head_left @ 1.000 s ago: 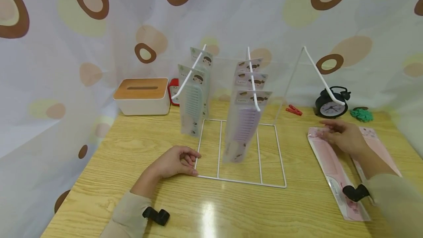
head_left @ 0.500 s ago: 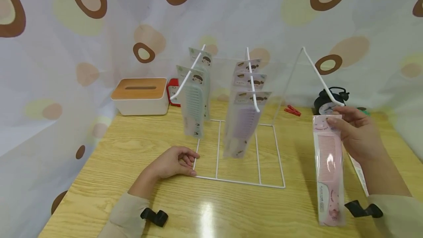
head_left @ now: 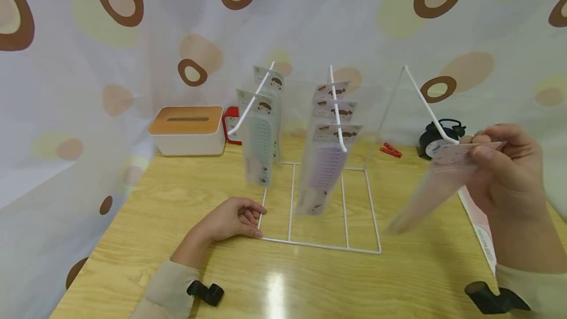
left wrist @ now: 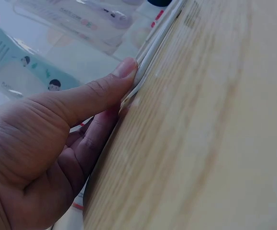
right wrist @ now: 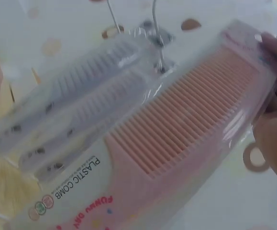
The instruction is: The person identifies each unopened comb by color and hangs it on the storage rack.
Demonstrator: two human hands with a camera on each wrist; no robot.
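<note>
In the head view my left hand (head_left: 236, 218) pinches the front left corner of a white wire display rack (head_left: 319, 246); the left wrist view shows the thumb (left wrist: 102, 93) on the wire. My right hand (head_left: 509, 171) holds a bagged pink comb (head_left: 436, 186) by its top card, thumb in front. The bag hangs tilted, its lower end toward the left, and its top edge overlaps the tip of the rack's bare right prong (head_left: 427, 97). Bagged purple combs (head_left: 328, 166) hang from the middle prong, and bagged green combs (head_left: 257, 137) from the left one.
Another pink comb package (head_left: 480, 228) lies on the table, partly hidden by the right arm. Behind stand a black alarm clock (head_left: 429, 144), a red clock (head_left: 231, 124) and a wood-topped tissue box (head_left: 186, 134). A red clip (head_left: 391, 150) lies right of the rack.
My right hand has picked the pink comb package up off the table and raised it to the right prong's tip. Its lower end has swung left. My left hand stays at the rack corner.
</note>
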